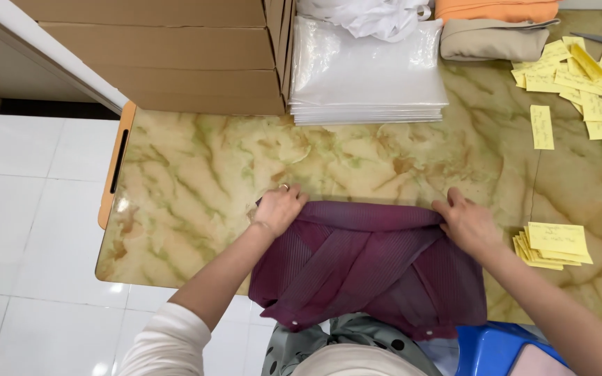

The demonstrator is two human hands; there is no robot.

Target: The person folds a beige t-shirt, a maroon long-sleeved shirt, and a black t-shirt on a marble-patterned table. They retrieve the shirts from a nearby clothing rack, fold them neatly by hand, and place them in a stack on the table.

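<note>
Gripping the far fold of the maroon shirt at the table's near edge, your left hand and right hand close their fingers on its corners. Clear bags and cardboard boxes sit far; yellow slips lie just right of your right hand.

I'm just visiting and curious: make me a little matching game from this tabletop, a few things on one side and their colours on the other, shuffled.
Things:
1. garment under both hands
2. paper slips beside the right hand
3. folded cloth at the far edge
4. plastic bags in a stack

Colours:
A. yellow
B. clear
C. maroon
D. orange

Pairs: 1-C, 2-A, 3-D, 4-B
</note>
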